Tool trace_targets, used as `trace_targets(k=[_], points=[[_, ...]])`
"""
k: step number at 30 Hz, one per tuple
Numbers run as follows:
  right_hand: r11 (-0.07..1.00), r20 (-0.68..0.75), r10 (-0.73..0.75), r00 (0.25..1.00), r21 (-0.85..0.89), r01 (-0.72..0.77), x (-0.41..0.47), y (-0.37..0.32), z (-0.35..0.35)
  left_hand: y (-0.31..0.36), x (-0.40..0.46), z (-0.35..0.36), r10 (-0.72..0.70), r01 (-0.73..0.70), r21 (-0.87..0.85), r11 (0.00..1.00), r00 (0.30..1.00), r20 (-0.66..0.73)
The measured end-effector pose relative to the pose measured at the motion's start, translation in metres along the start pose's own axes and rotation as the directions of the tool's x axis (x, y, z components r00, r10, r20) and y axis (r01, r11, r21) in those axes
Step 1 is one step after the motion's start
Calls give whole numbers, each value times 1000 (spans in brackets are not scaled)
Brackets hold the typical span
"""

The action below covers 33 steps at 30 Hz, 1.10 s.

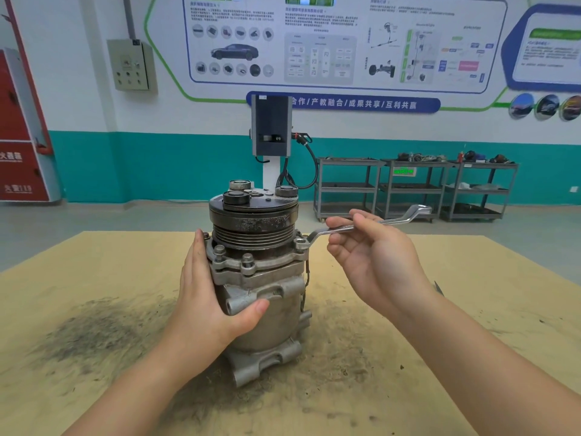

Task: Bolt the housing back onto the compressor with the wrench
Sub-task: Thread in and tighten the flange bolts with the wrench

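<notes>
A grey metal compressor stands upright on the table, its black pulley on top. The flanged housing sits just under the pulley, with bolts standing in its front ears. My left hand wraps the compressor's left side, fingers straight up along the flange and thumb across the front. A silver ring wrench lies level, its ring end over a bolt on the right ear of the flange. My right hand holds the wrench shank between thumb and fingers, palm turned up.
The table is covered with tan board smeared with dark grime around the compressor. Behind it stands a grey charging post with cables. Three metal carts line the teal wall at the back right. A small dark object pokes out behind my right forearm.
</notes>
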State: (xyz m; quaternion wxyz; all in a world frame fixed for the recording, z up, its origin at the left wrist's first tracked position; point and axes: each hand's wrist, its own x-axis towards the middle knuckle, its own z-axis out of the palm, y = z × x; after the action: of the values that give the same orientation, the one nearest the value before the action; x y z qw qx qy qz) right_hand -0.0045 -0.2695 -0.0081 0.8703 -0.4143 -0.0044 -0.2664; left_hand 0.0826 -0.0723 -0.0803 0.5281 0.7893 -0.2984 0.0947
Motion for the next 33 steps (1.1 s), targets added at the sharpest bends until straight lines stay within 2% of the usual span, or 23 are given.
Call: trace_targets(k=[3, 4, 6, 9, 12, 17, 18, 20, 22, 23, 24, 26, 28, 29, 31, 33], points=[[999, 21, 50, 999, 15, -50, 5, 2, -5, -1, 0, 0, 5, -5, 7, 1000, 1000, -1], [1000, 26, 4, 1000, -9, -4, 5, 5, -5, -1, 0, 0, 3, -3, 5, 1000, 1000, -2], [968, 67, -217, 974, -114, 223, 0, 16, -6, -1, -1, 0, 1, -1, 5, 1000, 1000, -5], [744, 227, -553, 802, -299, 598, -11, 33, -9, 1, 0, 0, 12, -12, 15, 1000, 1000, -7], [496, 382, -682, 624, -387, 778, -19, 40, -10, 0, 0, 0, 10, -10, 9, 1000, 1000, -2], [45, 650, -645, 402, -493, 869, -30, 47, -5, -5, 1, 1, 33, -33, -17, 999, 999, -22], [-6, 674, -628, 389, -504, 863, -33, 48, -1, -4, 2, 2, 36, -36, -20, 999, 999, -26], [-37, 699, -593, 400, -519, 854, -37, 49, 5, -4, 3, 3, 32, -34, -37, 999, 999, -39], [-15, 697, -583, 419, -524, 851, -38, 44, 8, -5, 3, 3, 28, -30, -46, 998, 999, -46], [40, 664, -601, 445, -531, 846, -37, 39, 10, -6, 3, 2, 35, -36, -31, 999, 999, -42], [152, 595, -624, 506, -542, 827, -35, 33, 11, -6, 3, 2, 44, -45, -16, 999, 998, -40], [504, 379, -600, 705, -505, 700, -29, 17, 13, -5, 1, 1, 51, -51, -2, 999, 998, -35], [793, 182, -454, 872, -363, 489, -21, 5, 12, -2, 0, 1, 49, -49, 4, 999, 998, -26], [883, 124, -362, 924, -274, 382, -17, 0, 10, -1, 0, 1, 49, -49, 4, 999, 998, -25], [966, 58, -215, 975, -132, 221, -10, -3, 7, -1, 0, 1, 48, -48, 4, 999, 999, -26], [990, 30, -131, 991, -46, 133, -5, -2, 5, -2, 0, 1, 46, -46, 7, 999, 999, -26]])
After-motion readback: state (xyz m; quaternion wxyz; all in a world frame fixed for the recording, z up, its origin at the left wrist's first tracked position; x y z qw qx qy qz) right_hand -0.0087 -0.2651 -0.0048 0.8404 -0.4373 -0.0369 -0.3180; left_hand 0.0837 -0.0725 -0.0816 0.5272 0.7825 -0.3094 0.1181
